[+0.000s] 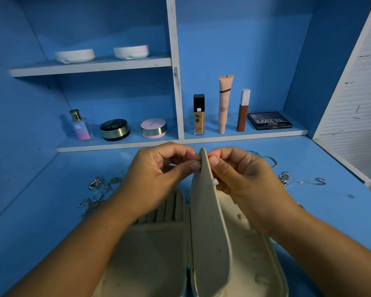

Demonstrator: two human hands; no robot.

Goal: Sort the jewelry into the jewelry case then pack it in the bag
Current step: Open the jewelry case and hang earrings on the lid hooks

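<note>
Head view: open jewelry case (150, 254) on the surface (41, 211), middle flap (210, 221) upright. Left hand (159, 174) pinches an earring (199, 163) at its top, right hand (240, 179) pinches the flap behind, probably to pin it through; loose jewelry (95, 185) lies beyond.

From my remote seat, I saw the jewelry case (150, 254) lined in matt, cream, suede-like cloth. The rings (95, 184) gleamed as polished metal. The desk (41, 200) looked smooth, painted, faintly scuffed, and the compact (115, 129) wore a glossy metallic band.
</note>
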